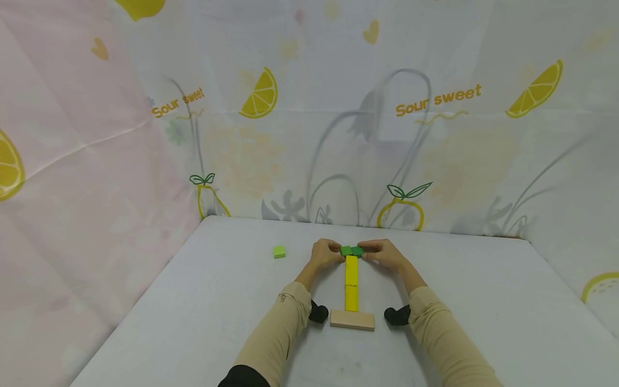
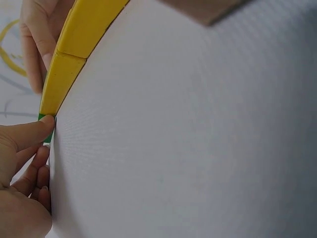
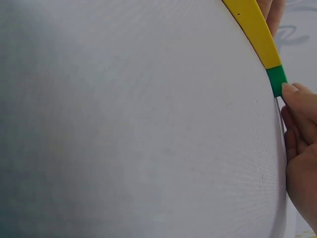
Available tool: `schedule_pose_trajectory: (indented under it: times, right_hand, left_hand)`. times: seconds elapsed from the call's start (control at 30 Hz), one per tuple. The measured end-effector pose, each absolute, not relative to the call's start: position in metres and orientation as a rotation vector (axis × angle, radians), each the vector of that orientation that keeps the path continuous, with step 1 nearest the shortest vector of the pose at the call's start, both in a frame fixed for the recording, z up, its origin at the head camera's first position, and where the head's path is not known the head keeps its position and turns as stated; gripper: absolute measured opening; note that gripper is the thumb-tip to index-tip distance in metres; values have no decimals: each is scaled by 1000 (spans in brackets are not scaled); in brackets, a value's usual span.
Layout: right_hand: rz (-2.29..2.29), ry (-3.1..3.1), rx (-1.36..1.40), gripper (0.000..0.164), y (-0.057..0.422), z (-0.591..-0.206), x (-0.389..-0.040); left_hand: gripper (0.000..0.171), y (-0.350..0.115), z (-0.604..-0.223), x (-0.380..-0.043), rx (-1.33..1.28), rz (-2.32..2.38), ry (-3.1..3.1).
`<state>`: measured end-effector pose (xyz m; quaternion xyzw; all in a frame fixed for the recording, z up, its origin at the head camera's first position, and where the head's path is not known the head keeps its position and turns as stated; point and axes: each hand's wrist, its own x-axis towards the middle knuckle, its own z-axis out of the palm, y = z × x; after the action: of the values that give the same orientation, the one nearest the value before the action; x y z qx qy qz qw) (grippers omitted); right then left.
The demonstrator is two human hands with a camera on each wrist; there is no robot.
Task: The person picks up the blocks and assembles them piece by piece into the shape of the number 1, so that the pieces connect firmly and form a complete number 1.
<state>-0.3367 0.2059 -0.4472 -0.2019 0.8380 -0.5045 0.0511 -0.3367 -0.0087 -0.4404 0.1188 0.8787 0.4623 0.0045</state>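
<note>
Two green blocks lie side by side at the far end of a yellow row, the left block (image 1: 345, 250) lighter in the head view than the right block (image 1: 357, 251). My left hand (image 1: 325, 255) pinches the left one, thumb on its near side. From the other side my right hand (image 1: 385, 254) holds the right one, its thumb at the block's edge in the right wrist view. Two yellow blocks (image 1: 351, 283) run end to end toward me. Across their near end lies a plain wooden block (image 1: 352, 320).
A light green block (image 1: 279, 251) sits apart on the white table (image 1: 203, 301), left of my left hand. Behind the table hangs a cloth (image 1: 319, 161) printed with lemons. Black wrist mounts (image 1: 397, 316) sit close above the tabletop beside the wooden block.
</note>
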Motion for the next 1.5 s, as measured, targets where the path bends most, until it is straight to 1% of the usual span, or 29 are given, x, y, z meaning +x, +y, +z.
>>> schedule_pose_trajectory:
  times: [0.87, 1.17, 1.5]
  right_hand:
    - [-1576, 2530, -570, 41, 206, -447, -335]
    - [-1585, 2526, -573, 42, 205, -446, -334]
    - [-1576, 2547, -564, 42, 205, -445, -335]
  left_hand:
    - [34, -8, -442, -338, 367, 1446, 2758]
    - [38, -9, -442, -338, 366, 1457, 2754]
    - [39, -16, -442, -336, 404, 1508, 2705]
